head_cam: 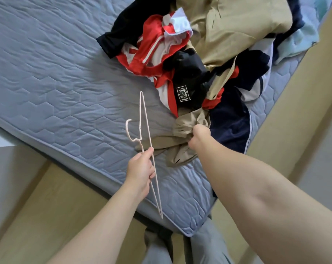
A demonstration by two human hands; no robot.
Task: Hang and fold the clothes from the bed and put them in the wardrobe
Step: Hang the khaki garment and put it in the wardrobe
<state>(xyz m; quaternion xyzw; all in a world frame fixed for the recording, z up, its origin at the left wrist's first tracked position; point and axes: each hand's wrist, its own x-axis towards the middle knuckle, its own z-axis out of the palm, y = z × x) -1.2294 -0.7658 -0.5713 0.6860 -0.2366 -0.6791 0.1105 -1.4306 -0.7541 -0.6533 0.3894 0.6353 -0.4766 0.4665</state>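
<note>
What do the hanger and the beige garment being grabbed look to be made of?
The hanger looks like thin wire with a pale pink matte coating: the outline is very slim and the neck is twisted. The beige garment looks like soft woven cloth, perhaps cotton or a blend, with a matte finish: it bunches into creases where the right hand grips it. The exact fibre cannot be told.

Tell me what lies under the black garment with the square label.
Showing beneath the black garment: red-and-white clothing and tan cloth; the rest below is covered.
</note>
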